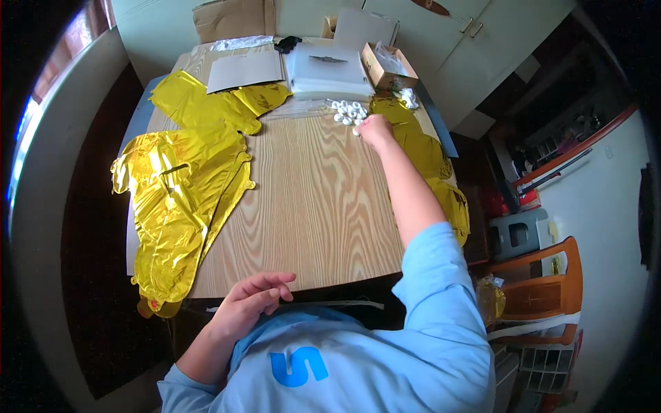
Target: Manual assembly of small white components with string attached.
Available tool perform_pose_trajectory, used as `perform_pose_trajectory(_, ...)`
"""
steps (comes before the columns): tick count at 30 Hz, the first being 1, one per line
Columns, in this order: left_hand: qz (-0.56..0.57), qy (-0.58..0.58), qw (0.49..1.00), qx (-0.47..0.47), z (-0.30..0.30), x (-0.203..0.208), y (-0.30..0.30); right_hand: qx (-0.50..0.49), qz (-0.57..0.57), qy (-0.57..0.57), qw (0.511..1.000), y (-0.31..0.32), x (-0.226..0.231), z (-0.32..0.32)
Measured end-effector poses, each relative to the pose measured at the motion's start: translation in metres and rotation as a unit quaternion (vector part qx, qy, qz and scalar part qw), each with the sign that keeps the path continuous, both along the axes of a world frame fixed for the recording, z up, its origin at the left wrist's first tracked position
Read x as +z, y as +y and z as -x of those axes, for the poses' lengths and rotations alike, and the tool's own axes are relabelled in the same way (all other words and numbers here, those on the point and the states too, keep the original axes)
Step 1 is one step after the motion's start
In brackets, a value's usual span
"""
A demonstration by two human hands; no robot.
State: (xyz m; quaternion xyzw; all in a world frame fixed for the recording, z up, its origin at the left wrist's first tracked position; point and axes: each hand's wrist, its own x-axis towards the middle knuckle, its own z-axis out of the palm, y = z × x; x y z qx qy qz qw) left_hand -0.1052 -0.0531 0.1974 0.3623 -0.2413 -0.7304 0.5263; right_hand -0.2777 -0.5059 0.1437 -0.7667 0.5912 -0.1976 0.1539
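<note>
My right hand reaches to the far part of the wooden table with its fingers closed. A small white roll shows at its fingertips. Just to the left and beyond lies a pile of small white ring-shaped rolls. My left hand hovers in front of my body at the near table edge, fingers loosely bent and apart, holding nothing. Flat shiny gold foil balloons cover the table's left side. More gold foil lies on the right, partly hidden under my right forearm.
Stacked clear plastic bags lie at the back, beside a grey-white flat sheet. An open cardboard box with clear plastic inside stands at the back right. A wooden chair and a grey stool are on the right.
</note>
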Motion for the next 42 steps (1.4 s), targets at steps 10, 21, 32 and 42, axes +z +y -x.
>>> perform_pose_trajectory(10, 0.008, -0.075, 0.993, -0.095, -0.013, 0.003, 0.043, 0.063, 0.091, -0.070, 0.991, 0.132, 0.060, 0.045)
perform_pose_trajectory(21, -0.004, -0.611, 0.773, -0.171, -0.028, -0.152, 0.057, 0.265, -0.325, -0.017, 0.908, 0.380, -0.087, 0.092)
perform_pose_trajectory(32, 0.044, -0.591, 0.774, -0.222, -0.022, -0.213, 0.044, 0.388, -0.402, 0.059, 0.827, 0.369, -0.181, 0.049)
perform_pose_trajectory(42, -0.010, -0.513, 0.838, -0.186, -0.032, -0.209, 0.039, 0.304, -0.394, 0.005, 0.867, 0.355, -0.161, 0.045)
